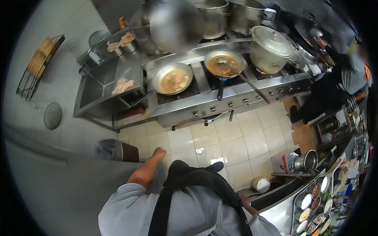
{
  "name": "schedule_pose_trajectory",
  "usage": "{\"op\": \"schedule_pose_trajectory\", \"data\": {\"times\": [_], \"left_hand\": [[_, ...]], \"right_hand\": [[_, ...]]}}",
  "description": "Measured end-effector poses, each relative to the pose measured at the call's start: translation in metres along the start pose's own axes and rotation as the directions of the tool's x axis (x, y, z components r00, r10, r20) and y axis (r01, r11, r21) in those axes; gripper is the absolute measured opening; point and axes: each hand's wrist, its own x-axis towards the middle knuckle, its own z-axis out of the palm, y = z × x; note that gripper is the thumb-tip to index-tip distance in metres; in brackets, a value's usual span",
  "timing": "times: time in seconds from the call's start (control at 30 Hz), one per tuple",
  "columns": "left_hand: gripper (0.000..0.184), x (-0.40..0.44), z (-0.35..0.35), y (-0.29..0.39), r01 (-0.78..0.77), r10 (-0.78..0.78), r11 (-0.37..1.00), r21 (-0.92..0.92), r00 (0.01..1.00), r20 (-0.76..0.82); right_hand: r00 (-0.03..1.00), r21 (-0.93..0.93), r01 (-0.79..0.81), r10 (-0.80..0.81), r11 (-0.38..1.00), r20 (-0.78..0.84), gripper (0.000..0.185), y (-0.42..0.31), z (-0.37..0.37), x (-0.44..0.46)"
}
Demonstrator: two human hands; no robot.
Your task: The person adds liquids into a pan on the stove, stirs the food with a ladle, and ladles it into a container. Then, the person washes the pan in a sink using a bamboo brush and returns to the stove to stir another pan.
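Observation:
My left hand [159, 152] is out in front of me to the left, above the tiled floor and close to the grey cabinet [78, 185]. Its fingers look curled in, and whatever they may hold is hidden. A brown bin [128, 151] with a plastic bag stands near that hand. Low at my right side, beside the counter, my right hand [245, 200] shows only in part. My apron and body hide its fingers. Across the floor, one pan [173, 78] with pale food and another pan [224, 63] with reddish sauce and a ladle [240, 76] sit on the stove.
A lidded pot [271, 49] stands on the stove [197, 106], with blue flame under the nearer pan. Another person [338, 78] works at the far right. Food containers [307, 202] fill the right counter. Raw meat [123, 85] lies on the steel surface at left.

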Motion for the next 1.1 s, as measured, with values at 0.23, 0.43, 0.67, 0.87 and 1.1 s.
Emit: {"op": "schedule_pose_trajectory", "data": {"times": [0.23,0.43,0.67,0.87,1.1], "left_hand": [[0.016,-0.016,-0.025,0.057,0.130,-0.129,0.991,-0.016,0.990,0.061],[0.010,0.001,-0.041,0.221,0.104,-0.117,0.858,-0.504,0.993,0.004],[0.031,0.063,-0.056,0.382,-0.168,0.320,0.728,-0.664,0.941,0.113],[0.039,0.103,-0.033,0.455,-0.111,0.316,0.712,-0.693,0.932,0.175],[0.042,0.128,-0.031,0.464,-0.071,0.360,0.778,-0.624,0.865,0.350]], "right_hand": [[0.995,0.009,0.095,-0.095,0.995,0.042,0.033,0.019,-0.056,0.035],[0.599,0.282,0.423,-0.032,0.861,-0.800,0.048,-0.047,-0.256,0.117],[0.227,0.189,0.734,0.026,0.653,-0.974,0.046,-0.171,-0.561,0.002],[0.338,0.112,0.480,-0.065,0.870,-0.939,0.059,-0.180,-0.630,0.046],[0.646,0.026,0.340,-0.214,0.940,-0.732,0.058,-0.181,-0.646,0.089]]}}
